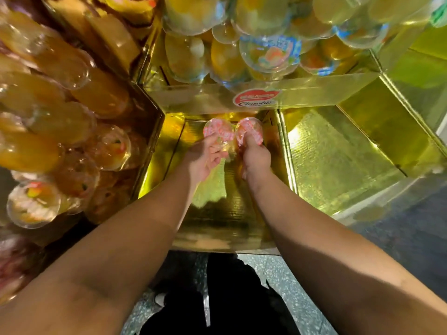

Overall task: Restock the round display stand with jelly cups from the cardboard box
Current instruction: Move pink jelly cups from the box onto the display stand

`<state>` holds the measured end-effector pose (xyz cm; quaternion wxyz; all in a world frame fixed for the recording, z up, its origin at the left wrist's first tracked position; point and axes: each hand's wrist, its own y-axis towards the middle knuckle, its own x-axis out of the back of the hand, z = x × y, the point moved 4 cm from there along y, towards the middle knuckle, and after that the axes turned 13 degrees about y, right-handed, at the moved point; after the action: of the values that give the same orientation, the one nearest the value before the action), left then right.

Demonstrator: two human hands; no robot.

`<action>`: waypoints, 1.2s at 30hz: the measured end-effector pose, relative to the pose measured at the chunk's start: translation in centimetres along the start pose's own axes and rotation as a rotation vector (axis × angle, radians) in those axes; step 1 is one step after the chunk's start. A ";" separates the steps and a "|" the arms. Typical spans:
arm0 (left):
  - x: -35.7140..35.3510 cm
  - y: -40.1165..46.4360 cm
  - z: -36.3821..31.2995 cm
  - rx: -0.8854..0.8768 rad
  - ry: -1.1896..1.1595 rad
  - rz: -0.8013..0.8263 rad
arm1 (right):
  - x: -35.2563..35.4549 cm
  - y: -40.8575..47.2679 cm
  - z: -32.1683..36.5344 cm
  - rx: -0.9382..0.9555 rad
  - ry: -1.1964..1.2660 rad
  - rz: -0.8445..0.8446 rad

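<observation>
Both hands [205,158] [256,157] low, fingers curled.

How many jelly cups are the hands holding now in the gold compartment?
2: one jelly cup in the left hand, one in the right hand. Others may be hidden.

I am seeing two hands, two pink-lidded jelly cups [218,130] [249,129] held over one gold compartment [217,213], and piled cups too many to count.

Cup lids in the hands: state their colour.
Pink-red print on clear lids, best seen in the head view.
</observation>
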<state>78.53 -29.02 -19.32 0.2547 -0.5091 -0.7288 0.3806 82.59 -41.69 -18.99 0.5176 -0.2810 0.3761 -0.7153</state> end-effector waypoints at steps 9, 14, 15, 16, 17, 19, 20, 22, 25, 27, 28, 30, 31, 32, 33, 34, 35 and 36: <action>0.2 0.8 -1.0 -0.003 0.110 -0.011 | -0.5 1.4 -0.8 -0.011 0.090 -0.001; 0.9 0.1 -1.6 0.026 0.207 -0.032 | -0.3 0.7 -0.2 -0.023 0.054 0.031; 1.0 -0.5 -1.7 0.035 0.211 -0.050 | -0.1 0.2 0.1 -0.041 0.036 0.050; 1.2 -1.2 -1.8 0.047 0.212 -0.078 | 0.2 -0.3 0.3 -0.047 0.024 0.066; 1.6 -2.1 -1.9 0.060 0.207 -0.115 | 0.6 -0.8 0.4 -0.053 0.005 0.084; 2.6 -4.7 -1.9 0.072 0.195 -0.168 | 1.4 -2.4 0.6 -0.077 -0.068 0.123; 3.1 -6.4 -1.8 0.062 0.191 -0.159 | 1.8 -3.7 0.6 -0.094 -0.098 0.154; 4.2 -10.4 -1.3 0.012 0.195 -0.090 | 2.5 -7.0 0.5 -0.092 -0.162 0.232; 6.5 -17.0 0.5 -0.064 0.267 0.009 | 3.8 -12.1 -0.2 0.044 -0.307 0.328; 8.9 -21.1 2.0 -0.111 0.313 0.007 | 4.0 -16.2 -1.3 0.143 -0.475 0.420; 10.7 -23.4 2.8 -0.151 0.330 -0.017 | 3.7 -18.5 -2.1 0.199 -0.579 0.459; 14.6 -27.4 4.2 -0.226 0.369 -0.094 | 2.4 -23.0 -4.1 0.312 -0.775 0.518; 16.9 -29.3 5.1 -0.247 0.408 -0.139 | 1.5 -25.2 -5.3 0.363 -0.850 0.566; 19.2 -30.9 6.3 -0.257 0.465 -0.187 | 0.5 -27.3 -6.7 0.406 -0.902 0.613; 21.5 -32.4 7.4 -0.255 0.510 -0.238 | -0.6 -29.3 -8.1 0.441 -0.934 0.663; 24.0 -33.6 8.8 -0.249 0.532 -0.288 | -1.7 -31.0 -9.6 0.486 -0.979 0.706; 26.3 -34.9 10.1 -0.260 0.545 -0.338 | -3.0 -32.7 -11.3 0.541 -1.030 0.752; 28.5 -36.2 11.4 -0.278 0.556 -0.387 | -4.2 -34.2 -13.0 0.591 -1.086 0.797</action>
<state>40.04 -12.66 3.08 0.4387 -0.4753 -0.7594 0.0699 55.51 -28.31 2.02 0.9059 -0.2865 -0.0680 -0.3043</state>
